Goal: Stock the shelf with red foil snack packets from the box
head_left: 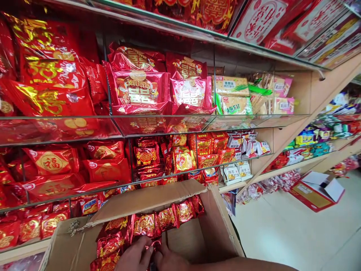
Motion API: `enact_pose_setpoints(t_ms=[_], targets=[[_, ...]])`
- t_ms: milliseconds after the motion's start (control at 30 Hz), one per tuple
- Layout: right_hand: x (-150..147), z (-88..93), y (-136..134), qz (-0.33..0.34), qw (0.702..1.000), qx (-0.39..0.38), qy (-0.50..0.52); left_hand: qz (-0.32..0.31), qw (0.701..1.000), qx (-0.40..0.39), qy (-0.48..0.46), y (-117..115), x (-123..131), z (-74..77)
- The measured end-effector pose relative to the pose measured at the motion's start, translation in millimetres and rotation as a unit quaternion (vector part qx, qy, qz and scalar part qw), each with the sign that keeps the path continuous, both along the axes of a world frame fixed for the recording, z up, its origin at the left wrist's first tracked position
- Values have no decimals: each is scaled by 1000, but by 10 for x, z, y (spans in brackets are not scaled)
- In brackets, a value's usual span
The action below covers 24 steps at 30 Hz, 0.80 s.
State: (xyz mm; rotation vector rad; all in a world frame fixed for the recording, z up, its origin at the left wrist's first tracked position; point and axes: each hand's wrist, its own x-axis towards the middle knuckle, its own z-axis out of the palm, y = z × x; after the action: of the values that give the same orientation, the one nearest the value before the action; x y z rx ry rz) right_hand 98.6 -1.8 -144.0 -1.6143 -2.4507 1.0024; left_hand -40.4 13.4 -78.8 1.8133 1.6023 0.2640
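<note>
An open brown cardboard box sits in front of me, with several small red-and-gold foil snack packets along its far side and left. My left hand reaches down into the box at the bottom edge of the view, fingers curled over red foil packets. My right hand lies right beside it, fingers bent and pressed onto the same heap of packets. The fingertips of both hands are partly hidden among the packets.
Glass shelves behind the box hold large red-and-gold packets, smaller red packets and beige cracker packs. A wooden shelf unit runs off to the right. An open red-and-white carton lies on the pale floor.
</note>
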Motion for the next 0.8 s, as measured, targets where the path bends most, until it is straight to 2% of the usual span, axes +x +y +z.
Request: enact_pose_setpoints(t_ms=[67,133,200,367,533,600,700,800], targets=[[-33,3,-92,-76,995,-58,-16,6,1000,2,-10,-8,22,29],[-62,86,-121,-147,986,-77,-24,16,1000,5,-23,-5,33,60],[-79,202,-83,-177,981,-84,3,29,999,10,-35,5,35,84],[-11,381,67,-56,986,-120,102,44,997,24,-64,30,29,97],[99,348,44,-124,970,-106,178,64,992,39,-98,44,45,140],[106,331,24,-129,970,-92,187,81,990,48,-110,51,48,159],[93,328,12,-116,977,-55,168,97,985,56,-129,60,39,167],[100,353,21,-124,981,-62,138,109,979,59,-162,60,27,160]])
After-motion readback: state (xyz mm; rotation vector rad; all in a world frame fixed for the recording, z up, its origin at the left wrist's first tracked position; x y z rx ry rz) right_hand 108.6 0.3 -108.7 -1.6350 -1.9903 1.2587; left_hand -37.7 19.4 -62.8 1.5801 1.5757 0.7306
